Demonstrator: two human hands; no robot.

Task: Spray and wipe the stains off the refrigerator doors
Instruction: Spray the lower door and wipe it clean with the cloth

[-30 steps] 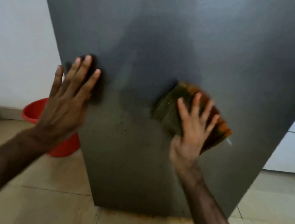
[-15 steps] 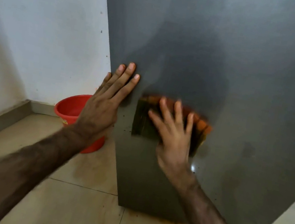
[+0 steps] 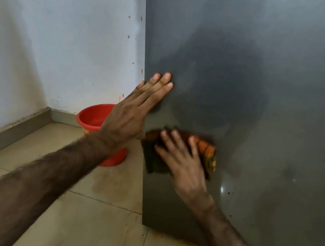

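In the head view, the grey refrigerator door (image 3: 270, 98) filled the right side of the frame, and the left hand (image 3: 130, 113) lay flat against its left edge mid-frame, fingers straight and together. Just below and right of it, the right hand (image 3: 182, 163) pressed an orange-and-green cloth (image 3: 206, 152) against the door with fingers spread, slightly blurred. A red bucket (image 3: 93, 117) sat on the tiled floor (image 3: 95, 230) at centre-left, against the white wall (image 3: 54, 28).

The right hand (image 3: 182, 165) is blurry and covers most of the cloth (image 3: 155, 163), and the left arm hides part of the red bucket (image 3: 93, 118).
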